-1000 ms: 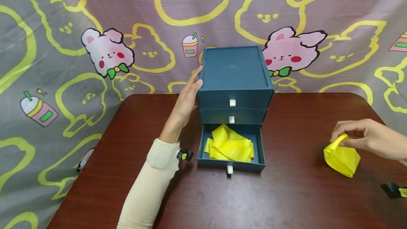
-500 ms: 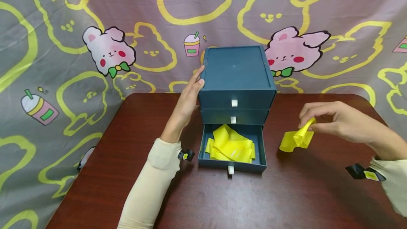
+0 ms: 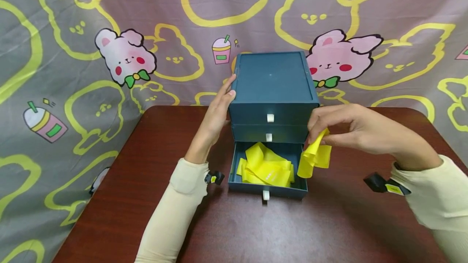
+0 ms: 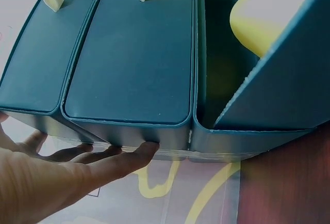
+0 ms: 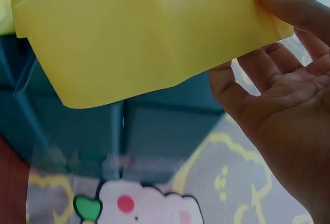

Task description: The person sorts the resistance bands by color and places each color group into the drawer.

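A dark blue three-drawer box (image 3: 270,78) stands on the table, its bottom drawer (image 3: 248,190) pulled out. Inside lies a heap of wide yellow resistance bands (image 3: 267,167), the top one with white print. My left hand (image 3: 213,119) rests with fairly straight fingers against the box's left side; in the left wrist view the fingertips (image 4: 147,149) touch that wall. My right hand (image 3: 351,129) pinches another yellow resistance band (image 3: 310,159) between thumb and fingers. It hangs folded at the drawer's right wall, overlapping it in the head view.
The upper two drawers are closed, each with a small white pull tab (image 3: 270,118). A brown wooden table (image 3: 270,234) lies under everything. Behind it hangs a curtain (image 3: 164,3) printed with yellow outlines and pink rabbits.
My right hand has carried the yellow resistance band leftward from the table's right side to the open drawer's right edge. My left hand stays against the box.
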`<move>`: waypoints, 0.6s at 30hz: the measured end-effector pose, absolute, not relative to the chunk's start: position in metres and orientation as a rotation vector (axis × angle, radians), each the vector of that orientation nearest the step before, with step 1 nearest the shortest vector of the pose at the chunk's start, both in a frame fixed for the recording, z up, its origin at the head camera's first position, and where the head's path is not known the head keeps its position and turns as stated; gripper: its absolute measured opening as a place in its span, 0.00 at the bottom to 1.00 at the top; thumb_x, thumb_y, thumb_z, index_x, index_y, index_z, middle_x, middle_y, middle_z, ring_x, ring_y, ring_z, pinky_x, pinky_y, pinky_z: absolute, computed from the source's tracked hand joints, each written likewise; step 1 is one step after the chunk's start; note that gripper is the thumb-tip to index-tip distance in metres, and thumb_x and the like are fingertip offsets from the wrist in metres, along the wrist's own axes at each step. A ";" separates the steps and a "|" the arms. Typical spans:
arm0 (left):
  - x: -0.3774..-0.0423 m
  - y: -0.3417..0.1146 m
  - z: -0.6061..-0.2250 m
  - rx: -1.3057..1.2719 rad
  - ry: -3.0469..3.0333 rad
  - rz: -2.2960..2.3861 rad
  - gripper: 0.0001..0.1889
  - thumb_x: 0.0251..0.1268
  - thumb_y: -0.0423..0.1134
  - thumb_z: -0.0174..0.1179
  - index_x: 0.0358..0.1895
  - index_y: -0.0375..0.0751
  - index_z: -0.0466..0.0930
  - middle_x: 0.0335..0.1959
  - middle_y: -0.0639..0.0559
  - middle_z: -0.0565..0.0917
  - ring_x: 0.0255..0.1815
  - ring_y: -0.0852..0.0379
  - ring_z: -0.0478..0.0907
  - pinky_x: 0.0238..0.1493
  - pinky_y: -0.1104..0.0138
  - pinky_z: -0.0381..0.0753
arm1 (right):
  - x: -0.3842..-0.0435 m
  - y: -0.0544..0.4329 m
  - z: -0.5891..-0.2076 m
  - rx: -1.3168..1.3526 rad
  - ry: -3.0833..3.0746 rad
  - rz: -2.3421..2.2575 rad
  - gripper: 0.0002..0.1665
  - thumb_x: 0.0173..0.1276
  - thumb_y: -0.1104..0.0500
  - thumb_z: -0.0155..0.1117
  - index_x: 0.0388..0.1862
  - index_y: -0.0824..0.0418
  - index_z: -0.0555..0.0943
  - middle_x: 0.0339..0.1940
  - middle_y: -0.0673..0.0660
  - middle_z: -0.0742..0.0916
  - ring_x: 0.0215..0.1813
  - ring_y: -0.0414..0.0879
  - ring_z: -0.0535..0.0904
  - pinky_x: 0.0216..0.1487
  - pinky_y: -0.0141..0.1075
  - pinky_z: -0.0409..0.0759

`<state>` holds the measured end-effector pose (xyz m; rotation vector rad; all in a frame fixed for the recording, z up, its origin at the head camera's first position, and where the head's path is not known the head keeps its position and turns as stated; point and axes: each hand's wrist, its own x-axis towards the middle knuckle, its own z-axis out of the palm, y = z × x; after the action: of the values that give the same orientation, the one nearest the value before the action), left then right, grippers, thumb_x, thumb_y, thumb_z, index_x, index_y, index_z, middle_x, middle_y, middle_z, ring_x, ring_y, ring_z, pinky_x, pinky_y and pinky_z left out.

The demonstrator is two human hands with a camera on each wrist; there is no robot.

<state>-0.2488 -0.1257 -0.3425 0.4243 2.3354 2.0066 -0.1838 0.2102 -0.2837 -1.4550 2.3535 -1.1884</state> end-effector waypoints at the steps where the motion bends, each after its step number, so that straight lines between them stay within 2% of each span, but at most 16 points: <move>1: -0.249 -0.126 -0.342 0.425 2.337 2.007 0.29 0.83 0.55 0.43 0.83 0.73 0.54 0.88 0.58 0.49 0.86 0.44 0.50 0.70 0.23 0.59 | -0.184 0.205 -0.283 -1.449 2.329 -1.198 0.24 0.67 0.76 0.66 0.47 0.47 0.89 0.47 0.46 0.87 0.51 0.43 0.80 0.44 0.36 0.85; 8: -0.249 -0.126 -0.342 0.434 2.340 2.008 0.29 0.83 0.55 0.43 0.83 0.72 0.54 0.88 0.58 0.50 0.86 0.45 0.50 0.71 0.23 0.59 | -0.190 0.178 -0.294 -1.425 2.198 -1.217 0.19 0.71 0.73 0.65 0.46 0.48 0.88 0.46 0.47 0.86 0.50 0.45 0.80 0.43 0.38 0.88; 18: -0.249 -0.126 -0.343 0.428 2.337 2.015 0.29 0.83 0.55 0.43 0.83 0.72 0.55 0.88 0.58 0.49 0.86 0.46 0.50 0.71 0.23 0.58 | -0.191 0.169 -0.298 -1.348 2.217 -1.123 0.18 0.72 0.69 0.67 0.46 0.45 0.88 0.46 0.45 0.86 0.52 0.43 0.80 0.44 0.39 0.88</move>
<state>-0.2487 -0.1263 -0.3433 0.4277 2.3372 2.0150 -0.1908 0.1686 -0.2978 -1.3481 2.2168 -1.1234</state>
